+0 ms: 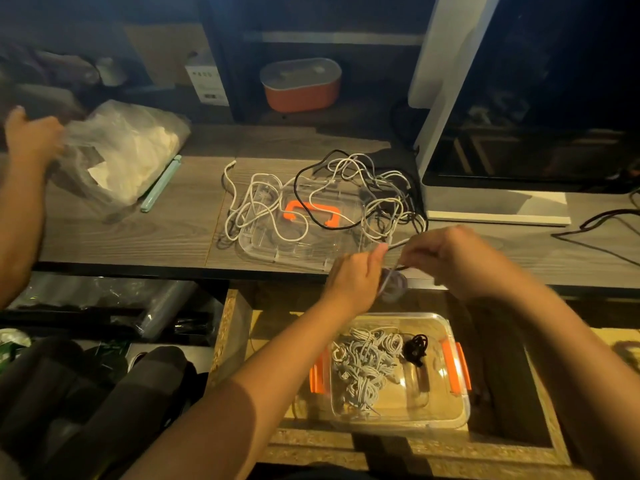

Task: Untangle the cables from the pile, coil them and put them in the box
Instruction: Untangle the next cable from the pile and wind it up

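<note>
Grey cable coil (393, 287) pinched in our left hand (353, 278) and right hand (450, 258) above the open box (450, 329); its tail seems stuck in the pile (367, 188) on the desk (138, 237), so we reckon yanking could drag that off or pop the coil.

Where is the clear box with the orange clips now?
The box sits low and right of centre in the head view, inside the open wooden drawer, below the left hand and right hand, holding coiled cables.
</note>
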Available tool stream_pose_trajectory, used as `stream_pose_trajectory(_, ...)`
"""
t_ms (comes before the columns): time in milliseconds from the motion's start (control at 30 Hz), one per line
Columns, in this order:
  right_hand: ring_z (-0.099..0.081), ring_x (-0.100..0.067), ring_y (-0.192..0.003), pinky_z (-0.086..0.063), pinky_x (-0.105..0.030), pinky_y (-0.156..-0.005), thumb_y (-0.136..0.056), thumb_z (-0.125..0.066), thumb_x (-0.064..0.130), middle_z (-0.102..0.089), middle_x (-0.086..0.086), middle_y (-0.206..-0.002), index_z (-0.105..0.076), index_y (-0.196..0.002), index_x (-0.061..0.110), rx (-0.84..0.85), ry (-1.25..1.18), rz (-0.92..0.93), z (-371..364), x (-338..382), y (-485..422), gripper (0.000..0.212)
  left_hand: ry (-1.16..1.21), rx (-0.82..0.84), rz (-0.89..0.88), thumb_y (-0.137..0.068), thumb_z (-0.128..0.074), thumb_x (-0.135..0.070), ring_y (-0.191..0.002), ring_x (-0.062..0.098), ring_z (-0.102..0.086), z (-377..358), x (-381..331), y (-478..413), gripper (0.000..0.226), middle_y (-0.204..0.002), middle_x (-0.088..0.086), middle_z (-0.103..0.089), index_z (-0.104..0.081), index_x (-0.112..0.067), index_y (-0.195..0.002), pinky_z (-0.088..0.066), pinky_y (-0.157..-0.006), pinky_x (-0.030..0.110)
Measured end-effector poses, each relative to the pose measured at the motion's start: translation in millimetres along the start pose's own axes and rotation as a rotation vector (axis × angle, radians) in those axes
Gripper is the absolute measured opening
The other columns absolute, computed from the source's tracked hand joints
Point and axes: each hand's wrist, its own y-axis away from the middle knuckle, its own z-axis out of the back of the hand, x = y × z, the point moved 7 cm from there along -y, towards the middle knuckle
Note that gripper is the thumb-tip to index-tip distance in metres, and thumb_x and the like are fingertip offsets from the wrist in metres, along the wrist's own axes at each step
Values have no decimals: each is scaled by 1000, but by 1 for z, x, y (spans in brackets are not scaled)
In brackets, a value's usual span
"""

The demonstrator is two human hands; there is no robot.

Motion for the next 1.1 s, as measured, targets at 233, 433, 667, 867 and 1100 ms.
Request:
stream_pose_trajectory(233, -36, -20, -50, -30, -24, -45, -81, -60, 30, -46, -12, -63, -66, -78, 11, -20, -980, -256, -20, -24, -4, 20, 542, -218, 142, -103, -27, -26, -49, -17, -49, 14, -24, 23, 47, -49, -10, -52, -48, -20, -61, -36, -54, 0)
stream_pose_trajectory(433, -39, -8, -47, -30, -18, -42, -99, -43, 18, -47, 8, -56, -59, -83, 15, -262, -953, -333, -88, -10, 14, 24, 700, -533, 369, -101, -32, -34, -53, -4, -50, 26, 5, 17, 47, -62, -8, -52, -50, -20, -61, -35, -47, 4)
stream_pose_trajectory(667, -63, -9, -59, -51, -24, -50, -96, -49, 18, -67, 0, -77, -45, -97, 36, -442, -748, -221, -76, 7, 27, 19, 977, -398, 705, -98, -37, -48, -69, 18, -56, -3, 29, 17, 43, -69, 1, -58, -54, -15, -75, -45, -64, 26)
stream_pose_trajectory(867, -67, -10, -86, -57, -36, -73, -83, -55, 39, -69, 11, -90, -64, -104, 38, -270, -545, 59, -40, 20, 33, 23, 1417, 96, 975, -97, -37, -29, -48, 13, -48, -43, 11, 23, 45, -45, 0, -47, -50, -12, -57, -43, -52, 24)
stream_pose_trajectory(1100, -61, -5, -93, -48, -15, -77, -82, -59, 39, -65, 17, -94, -70, -97, 47, -369, -725, 124, -1, 16, 32, 21, 1583, 228, 936, -94, -44, -16, -42, 15, -55, -45, -17, 25, 30, -59, 7, -55, -59, -2, -72, -46, -38, 17)
